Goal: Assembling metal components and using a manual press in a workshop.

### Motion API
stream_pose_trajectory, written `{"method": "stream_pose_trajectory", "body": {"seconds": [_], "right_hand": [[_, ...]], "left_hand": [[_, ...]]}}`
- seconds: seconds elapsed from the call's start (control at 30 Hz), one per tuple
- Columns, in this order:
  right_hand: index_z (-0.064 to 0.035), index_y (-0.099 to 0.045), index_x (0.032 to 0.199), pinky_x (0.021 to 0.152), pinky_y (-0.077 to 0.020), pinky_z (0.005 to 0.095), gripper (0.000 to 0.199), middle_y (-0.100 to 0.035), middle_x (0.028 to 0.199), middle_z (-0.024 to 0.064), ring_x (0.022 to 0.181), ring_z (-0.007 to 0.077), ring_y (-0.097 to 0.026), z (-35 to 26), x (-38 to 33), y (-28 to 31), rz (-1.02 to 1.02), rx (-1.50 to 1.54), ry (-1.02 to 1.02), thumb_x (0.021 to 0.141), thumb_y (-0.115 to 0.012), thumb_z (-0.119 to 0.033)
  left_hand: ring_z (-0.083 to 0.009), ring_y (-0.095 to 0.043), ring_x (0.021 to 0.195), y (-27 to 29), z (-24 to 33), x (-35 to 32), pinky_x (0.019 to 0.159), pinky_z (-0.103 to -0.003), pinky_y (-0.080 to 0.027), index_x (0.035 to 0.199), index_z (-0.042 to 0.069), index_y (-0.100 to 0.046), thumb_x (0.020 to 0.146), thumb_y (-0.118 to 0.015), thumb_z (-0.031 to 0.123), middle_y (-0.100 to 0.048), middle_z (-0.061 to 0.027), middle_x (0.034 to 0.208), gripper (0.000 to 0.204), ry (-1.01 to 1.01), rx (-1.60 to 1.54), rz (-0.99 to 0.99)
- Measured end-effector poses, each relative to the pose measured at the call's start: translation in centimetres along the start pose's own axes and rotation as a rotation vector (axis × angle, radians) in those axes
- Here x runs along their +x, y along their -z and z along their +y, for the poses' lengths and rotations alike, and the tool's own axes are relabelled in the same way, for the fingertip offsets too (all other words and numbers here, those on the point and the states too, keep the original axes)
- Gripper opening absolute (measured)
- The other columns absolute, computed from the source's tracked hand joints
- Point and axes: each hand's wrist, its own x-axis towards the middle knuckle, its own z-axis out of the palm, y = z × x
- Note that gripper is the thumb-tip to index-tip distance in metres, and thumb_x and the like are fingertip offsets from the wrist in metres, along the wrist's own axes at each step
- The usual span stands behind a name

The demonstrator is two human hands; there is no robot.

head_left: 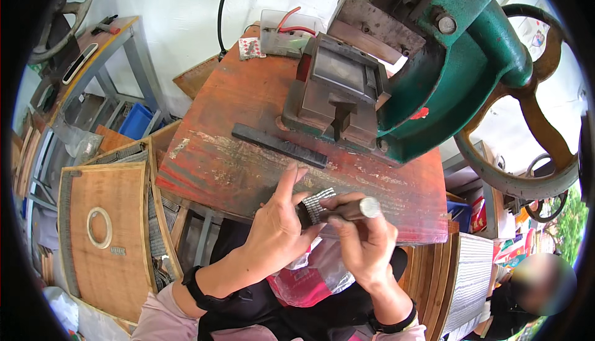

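My right hand (pixel 369 242) is closed round a dark metal rod (pixel 350 211) with a bright, round, flat end. Just left of it, my left hand (pixel 279 226) pinches a small bundle of silvery ribbed metal pieces (pixel 319 201), its index finger pointing up. The rod passes close against the bundle; whether they touch is hard to tell. Beyond my hands a long dark metal bar (pixel 279 145) lies on the worn red-brown tabletop (pixel 214 115). A pink and clear plastic bag (pixel 304 285) is in my lap, below the hands.
A green hand press (pixel 465 93) with a large wheel (pixel 527 183) and a steel die block (pixel 338 90) stands at the back right. A wooden tray (pixel 124 217) bearing a ring (pixel 99 228) is at left. Stacked boards (pixel 427 273) and another person (pixel 527 297) are at right.
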Motion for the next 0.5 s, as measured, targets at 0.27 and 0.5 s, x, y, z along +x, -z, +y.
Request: {"method": "stream_pose_trajectory", "body": {"seconds": [0.27,0.5], "right_hand": [[0.0014,-0.057,0.102,0.072,-0.0530,0.0285,0.020,-0.068,0.093,0.0110,0.084,0.0151,-0.066,-0.9,0.4,-0.3,-0.032,-0.012,-0.159,0.083,-0.064,-0.001],[0.0020,-0.059,0.103,0.074,-0.0495,0.0247,0.018,-0.063,0.093,0.0063,0.084,0.0095,-0.058,-2.9,1.3,-0.8,0.014,0.383,-0.260,0.085,-0.062,0.000]], "left_hand": [[-0.0373,-0.058,0.102,0.5,0.0,-0.3,0.080,-0.040,-0.051,0.137,-0.006,-0.009,0.066,-0.076,0.007,-0.043,-0.0283,0.125,0.098,0.063,0.015,-0.033],[-0.0388,-0.051,0.111,1.8,1.2,0.3,0.108,-0.053,-0.022,0.136,-0.004,-0.020,0.069,-0.077,0.016,-0.041,-0.0245,0.128,0.090,0.020,0.143,-0.144]]}}
